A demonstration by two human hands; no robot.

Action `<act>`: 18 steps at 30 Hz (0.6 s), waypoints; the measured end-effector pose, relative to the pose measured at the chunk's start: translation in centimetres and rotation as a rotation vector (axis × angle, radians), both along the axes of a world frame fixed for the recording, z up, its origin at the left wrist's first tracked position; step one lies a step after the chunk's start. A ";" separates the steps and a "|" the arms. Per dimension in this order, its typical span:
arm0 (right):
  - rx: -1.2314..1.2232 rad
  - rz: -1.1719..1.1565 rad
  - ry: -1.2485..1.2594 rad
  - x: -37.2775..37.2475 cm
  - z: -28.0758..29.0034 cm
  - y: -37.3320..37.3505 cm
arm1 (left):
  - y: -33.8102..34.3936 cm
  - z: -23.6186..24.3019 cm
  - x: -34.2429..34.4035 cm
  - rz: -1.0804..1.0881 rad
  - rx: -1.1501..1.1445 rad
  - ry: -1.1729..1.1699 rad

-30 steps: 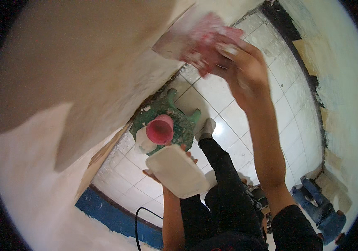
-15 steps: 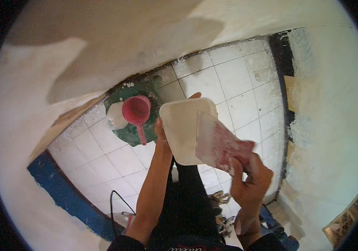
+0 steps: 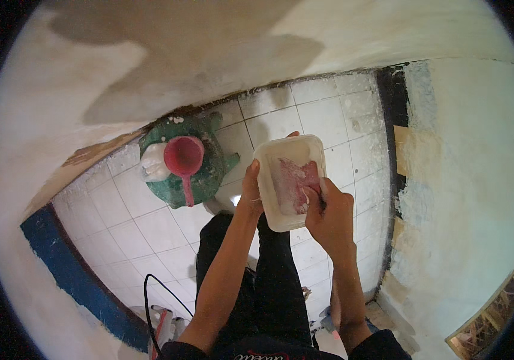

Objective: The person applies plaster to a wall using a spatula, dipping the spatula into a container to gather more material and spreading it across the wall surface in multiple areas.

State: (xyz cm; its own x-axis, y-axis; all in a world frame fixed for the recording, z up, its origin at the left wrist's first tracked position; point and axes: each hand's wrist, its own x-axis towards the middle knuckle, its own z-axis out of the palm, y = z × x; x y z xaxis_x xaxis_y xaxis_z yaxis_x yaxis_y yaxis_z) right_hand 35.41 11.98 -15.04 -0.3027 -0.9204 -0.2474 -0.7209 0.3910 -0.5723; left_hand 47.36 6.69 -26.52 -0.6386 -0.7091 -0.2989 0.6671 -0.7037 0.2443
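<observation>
My left hand (image 3: pixel 252 187) is wrapped round the left side of a whitish rectangular plastic tub (image 3: pixel 280 219), with fingertips showing past its far edge. Pinched in my right hand (image 3: pixel 333 215) is a flat reddish putty spreader (image 3: pixel 293 187) smeared with white. The spreader's blade lies inside the tub, against or close to its bottom; exact contact cannot be made out. A pale coating shows on the tub's inside. My right fingers reach over the tub's right rim.
A green plastic stool (image 3: pixel 203 183) at left bears a pink dipper (image 3: pixel 183 157) and a white bag-like lump (image 3: pixel 154 162). Walls close in ahead and on the right (image 3: pixel 461 150). White floor tiles (image 3: pixel 155 231) are spattered. A black cable (image 3: pixel 146 300) loops at lower left.
My right hand has moved left, carrying the spreader from the tub's right edge to inside it. The tub has shifted slightly right and turned more upright. My view has shifted a little.
</observation>
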 end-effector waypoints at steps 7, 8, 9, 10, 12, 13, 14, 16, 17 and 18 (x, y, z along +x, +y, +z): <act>-0.019 -0.057 0.039 -0.6 3.2 -0.1 | -1.2 -1.2 -2.9 0.025 0.033 0.079; -0.055 -0.072 0.041 -0.6 3.9 -0.2 | -1.6 -1.1 -3.4 0.028 0.055 0.100; -0.078 -0.067 0.021 -0.7 4.2 -0.5 | -1.7 -1.1 -3.8 0.035 0.034 0.105; -0.102 -0.063 0.000 -0.7 4.5 -0.7 | -1.9 -1.1 -4.1 0.041 0.013 0.109; -0.098 -0.027 -0.035 -0.9 4.2 -0.9 | -2.2 -1.1 -4.6 0.050 -0.033 0.118; -0.068 0.005 -0.050 -1.0 3.6 -1.0 | -2.4 -1.1 -4.8 0.053 -0.051 0.122; -0.039 0.038 -0.066 -1.2 3.0 -1.1 | -2.6 -1.0 -5.1 0.055 -0.068 0.125; -0.030 0.067 -0.074 -2.6 1.6 -1.8 | -2.6 -1.1 -5.4 0.065 -0.085 0.124; -0.025 0.083 -0.078 -3.1 1.2 -2.0 | -2.5 -1.2 -5.5 0.070 -0.093 0.124; -0.028 0.050 -0.097 -3.2 1.3 -2.1 | -2.6 -1.4 -5.6 0.070 -0.093 0.123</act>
State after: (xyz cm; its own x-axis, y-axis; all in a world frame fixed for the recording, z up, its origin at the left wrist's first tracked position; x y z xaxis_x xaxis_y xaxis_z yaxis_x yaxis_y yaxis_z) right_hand 32.23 9.84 -13.78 -0.2323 -0.9408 -0.2469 -0.6799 0.3386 -0.6505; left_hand 41.74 4.08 -27.96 -0.6143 -0.7742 -0.1526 0.7425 -0.6326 0.2202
